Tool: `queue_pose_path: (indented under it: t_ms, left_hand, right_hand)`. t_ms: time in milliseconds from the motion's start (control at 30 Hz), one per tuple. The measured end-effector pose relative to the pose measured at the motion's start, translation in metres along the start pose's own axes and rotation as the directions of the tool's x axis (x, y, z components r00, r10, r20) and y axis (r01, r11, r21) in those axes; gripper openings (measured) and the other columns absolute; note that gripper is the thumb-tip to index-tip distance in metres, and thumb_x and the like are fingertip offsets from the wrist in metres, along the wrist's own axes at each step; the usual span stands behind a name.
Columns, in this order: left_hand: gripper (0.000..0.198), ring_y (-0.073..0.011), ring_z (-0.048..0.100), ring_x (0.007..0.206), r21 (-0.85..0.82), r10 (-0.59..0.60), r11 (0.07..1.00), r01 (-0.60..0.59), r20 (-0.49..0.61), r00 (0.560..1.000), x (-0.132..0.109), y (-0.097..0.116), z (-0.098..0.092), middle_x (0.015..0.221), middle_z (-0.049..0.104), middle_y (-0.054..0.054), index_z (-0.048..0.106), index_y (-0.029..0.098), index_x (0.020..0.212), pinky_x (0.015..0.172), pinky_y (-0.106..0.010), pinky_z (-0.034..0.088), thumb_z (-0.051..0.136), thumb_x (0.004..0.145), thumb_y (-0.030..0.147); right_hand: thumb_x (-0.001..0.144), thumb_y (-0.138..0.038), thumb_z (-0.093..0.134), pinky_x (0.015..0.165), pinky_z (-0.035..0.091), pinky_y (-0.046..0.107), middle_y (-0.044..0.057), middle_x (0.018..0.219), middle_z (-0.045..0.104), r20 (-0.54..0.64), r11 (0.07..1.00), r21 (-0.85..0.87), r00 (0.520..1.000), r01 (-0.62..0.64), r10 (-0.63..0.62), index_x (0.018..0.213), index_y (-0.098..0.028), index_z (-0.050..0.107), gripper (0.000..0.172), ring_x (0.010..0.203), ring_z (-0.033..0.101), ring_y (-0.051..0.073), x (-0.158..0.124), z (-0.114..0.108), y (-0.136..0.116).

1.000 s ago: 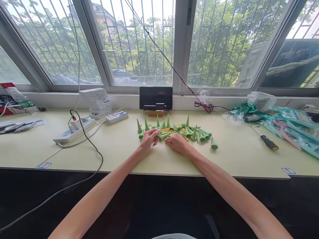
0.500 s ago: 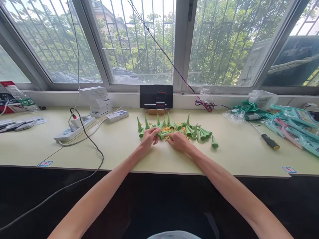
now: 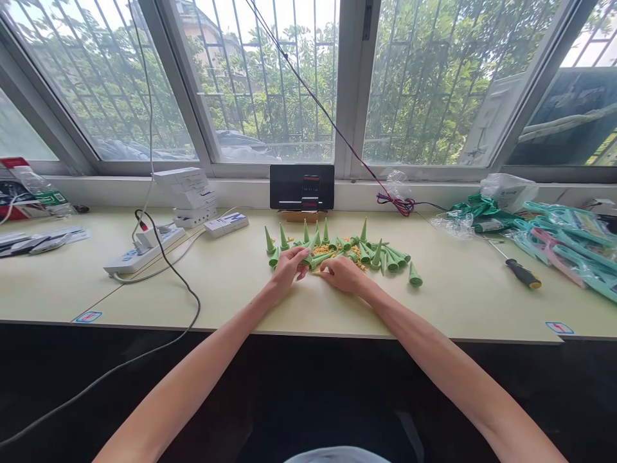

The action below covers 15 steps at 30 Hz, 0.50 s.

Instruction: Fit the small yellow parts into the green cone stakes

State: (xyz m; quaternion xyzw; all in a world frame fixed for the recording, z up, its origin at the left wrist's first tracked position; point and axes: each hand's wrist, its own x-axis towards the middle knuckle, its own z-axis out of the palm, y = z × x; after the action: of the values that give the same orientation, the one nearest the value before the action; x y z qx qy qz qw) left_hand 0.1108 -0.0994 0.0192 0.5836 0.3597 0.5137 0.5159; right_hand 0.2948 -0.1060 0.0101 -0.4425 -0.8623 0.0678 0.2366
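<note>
My left hand point(image 3: 288, 263) is closed around a green cone point(image 3: 313, 242), which tilts with its tip up and to the right. Close beside it, my right hand point(image 3: 343, 273) pinches a small yellow piece point(image 3: 316, 272) just above the tabletop. Behind both hands spreads a heap of small yellow pieces point(image 3: 359, 251), their exact shape too small to make out. Several green cones stand upright around the heap, among them one at its left end point(image 3: 269, 240). More lie on their sides to the right, with a single cone point(image 3: 415, 276) apart from the others.
A dark screen device point(image 3: 289, 186) stands at the back by the window. To the left are a power strip point(image 3: 130, 258), a black cable point(image 3: 186, 283) and stacked white boxes point(image 3: 186, 186). A screwdriver point(image 3: 523, 273) and teal plastic-wrapped items point(image 3: 573, 238) lie to the right.
My right hand has shifted slightly, and a yellow piece now shows at its fingertips, pointing left. The left hand and its green cone have stayed in place.
</note>
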Motion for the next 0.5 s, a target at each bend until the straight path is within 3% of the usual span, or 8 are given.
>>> queue_pose_path:
  t_ms: [333,500]
  left_hand:
    - [0.031,-0.0056,0.041,0.037,0.011,0.011,1.0,-0.012,0.018,1.0,0.0003,-0.0009,0.0,0.059,0.046,0.003,0.058,0.015,0.074,0.034,-0.021,0.024,0.067,0.078,0.044]
    - [0.03,-0.0053,0.042,0.039,0.005,0.018,1.0,-0.018,0.009,1.0,0.0012,-0.0047,-0.001,0.062,0.048,0.003,0.058,0.015,0.075,0.035,-0.021,0.026,0.068,0.078,0.044]
  right_hand:
    - [0.088,-0.02,0.057,0.06,0.036,0.023,0.001,0.065,0.063,-0.013,0.999,0.036,1.0,0.01,-0.009,0.085,-0.017,0.067,0.011,0.06,0.054,0.013,0.0007,0.0065,0.0018]
    - [0.093,-0.024,0.052,0.06,0.037,0.023,0.0,0.062,0.062,-0.057,0.987,0.157,0.998,0.034,-0.025,0.087,-0.017,0.064,0.015,0.056,0.052,0.012,-0.0004,0.0055,0.0043]
